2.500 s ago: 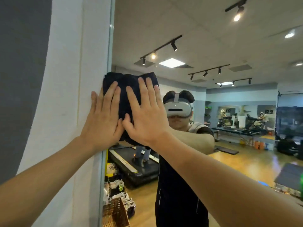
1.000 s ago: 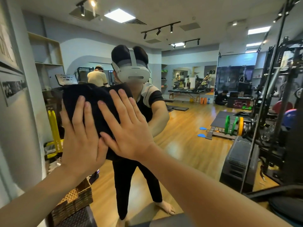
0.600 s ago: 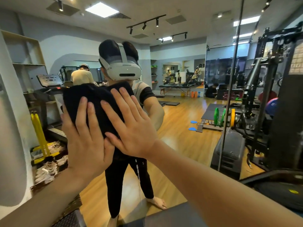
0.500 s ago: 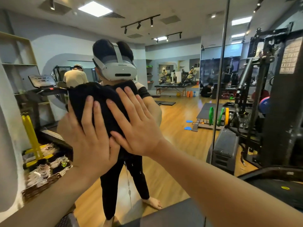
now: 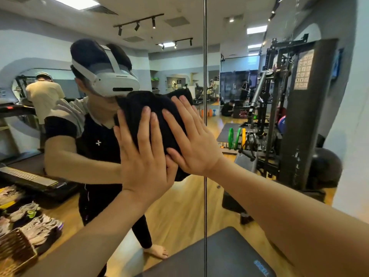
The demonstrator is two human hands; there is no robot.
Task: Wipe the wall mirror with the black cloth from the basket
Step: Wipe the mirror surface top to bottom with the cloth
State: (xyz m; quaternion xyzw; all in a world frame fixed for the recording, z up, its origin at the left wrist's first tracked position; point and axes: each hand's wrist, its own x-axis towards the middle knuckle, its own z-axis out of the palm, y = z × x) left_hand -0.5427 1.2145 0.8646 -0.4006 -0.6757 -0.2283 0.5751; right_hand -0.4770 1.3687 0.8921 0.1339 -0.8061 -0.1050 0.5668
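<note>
Presently — both forearms raised. Left hand [image 5: 145, 156] and right hand [image 5: 193, 144]: fingers straight, palms flat, pressing black cloth [image 5: 157, 108] against wall mirror [image 5: 259, 196].

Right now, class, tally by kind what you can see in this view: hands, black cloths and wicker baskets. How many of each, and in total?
Hands: 2, the left hand and the right hand, both flat on the cloth
Black cloth: 1
Wicker basket: 1
Total: 4
</note>
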